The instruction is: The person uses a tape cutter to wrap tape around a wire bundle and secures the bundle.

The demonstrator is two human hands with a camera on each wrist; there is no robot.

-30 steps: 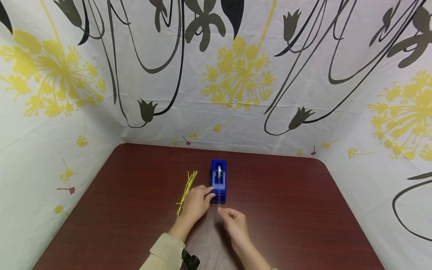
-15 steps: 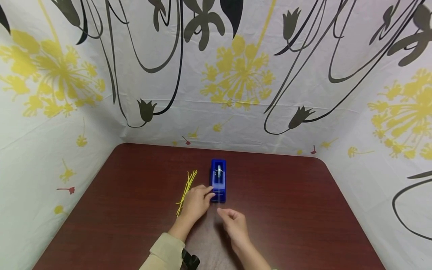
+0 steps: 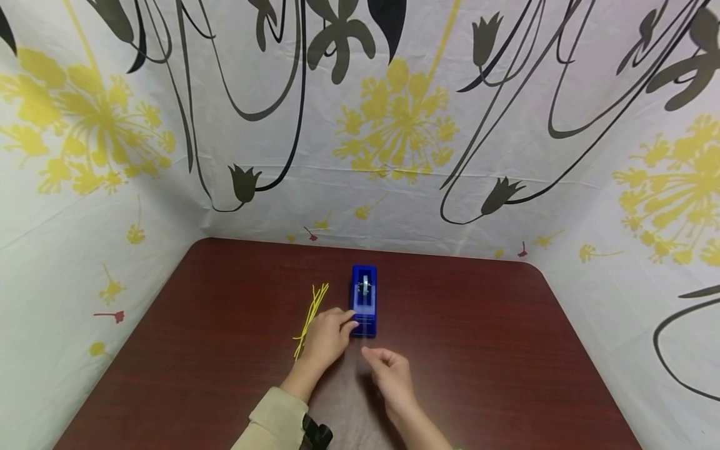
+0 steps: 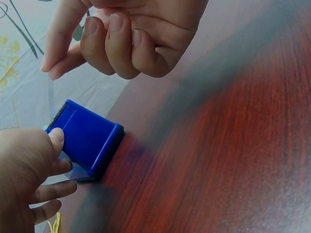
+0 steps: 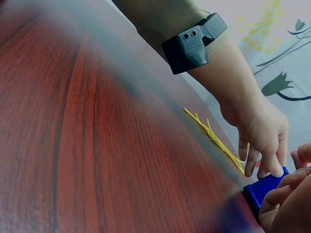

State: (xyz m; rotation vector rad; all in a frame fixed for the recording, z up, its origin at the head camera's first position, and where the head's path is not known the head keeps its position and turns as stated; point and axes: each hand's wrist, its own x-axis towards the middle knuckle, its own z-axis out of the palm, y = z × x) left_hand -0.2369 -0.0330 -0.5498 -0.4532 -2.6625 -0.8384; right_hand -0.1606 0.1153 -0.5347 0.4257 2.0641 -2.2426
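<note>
A blue tape dispenser [image 3: 367, 312] with a tape roll [image 3: 365, 286] stands on the table in the head view. On its left side my left hand [image 3: 325, 337] grips the front end, the thumb near the toothed cutter in the left wrist view. A thin strip of clear tape [image 4: 50, 94] runs up from that cutter. Its end is pinched between thumb and forefinger of my right hand [image 3: 392, 375], the other fingers curled in. In the right wrist view the dispenser [image 5: 265, 188] is partly hidden behind the right hand.
Several thin yellow strings [image 3: 315, 304] lie in a loose bundle left of the dispenser, partly behind the left hand. The dark red-brown table [image 3: 478, 325] has its far edge against a hanging floral cloth [image 3: 394, 212]. A black device [image 5: 194, 43] is strapped to the left wrist.
</note>
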